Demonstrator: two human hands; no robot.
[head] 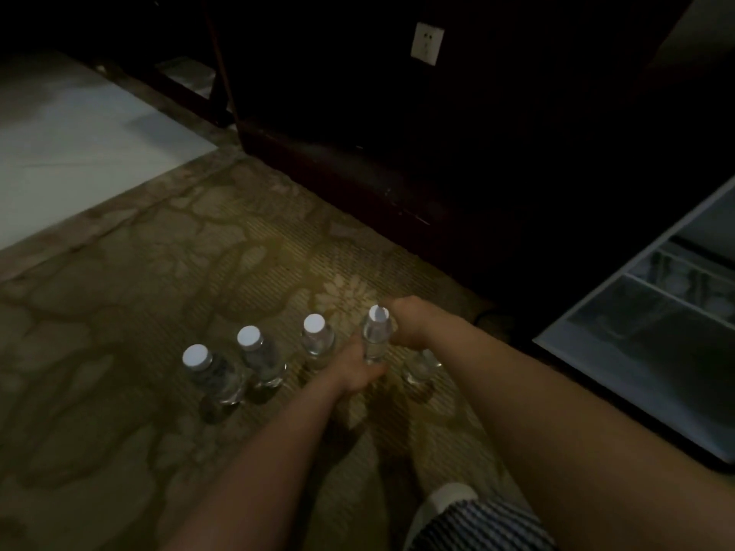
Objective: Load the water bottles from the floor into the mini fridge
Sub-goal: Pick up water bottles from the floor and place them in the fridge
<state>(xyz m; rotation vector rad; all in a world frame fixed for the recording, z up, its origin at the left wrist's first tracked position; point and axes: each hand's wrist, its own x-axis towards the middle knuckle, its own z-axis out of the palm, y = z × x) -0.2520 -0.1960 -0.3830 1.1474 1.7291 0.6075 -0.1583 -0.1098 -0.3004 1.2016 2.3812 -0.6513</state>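
Several clear water bottles with white caps stand in a row on the patterned carpet [167, 272]: one at the left [214, 375], a second [260, 357], a third [318, 340]. My left hand [354, 371] is closed around the lower body of a fourth bottle [376, 332]. My right hand [413, 322] covers the top of the rightmost bottle [419, 369], whose cap is hidden; only its lower half shows. The open mini fridge door [620, 363], with shelf rails on its inner side, lies at the right.
A dark wooden cabinet [397, 161] runs along the back, with a white wall socket [427, 43] above. Pale floor tiles [79, 153] lie at the upper left. My knee in striped fabric [473, 522] shows at the bottom.
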